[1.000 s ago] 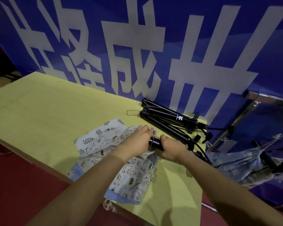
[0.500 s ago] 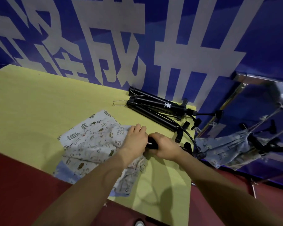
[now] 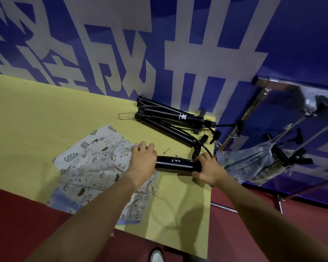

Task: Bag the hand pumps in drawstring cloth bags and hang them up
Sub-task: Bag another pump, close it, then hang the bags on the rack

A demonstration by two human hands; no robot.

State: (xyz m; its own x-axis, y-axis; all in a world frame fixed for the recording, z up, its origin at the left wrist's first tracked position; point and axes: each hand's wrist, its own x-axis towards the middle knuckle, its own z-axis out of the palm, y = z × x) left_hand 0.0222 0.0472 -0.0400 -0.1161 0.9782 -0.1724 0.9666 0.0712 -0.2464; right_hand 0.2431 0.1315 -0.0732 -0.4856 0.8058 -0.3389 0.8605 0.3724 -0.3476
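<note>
Left hand (image 3: pixel 143 159) grips the bag (image 3: pixel 95 163) mouth, right hand (image 3: pixel 206 167) grasps the pump (image 3: pixel 175 163) at centre frame; cloth may snag it

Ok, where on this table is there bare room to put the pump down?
Bare yellow table lies left of the cloth bags, back to the banner. A smaller patch sits near the front edge, right of the bags. The far right corner is crowded with the spare pumps.
</note>
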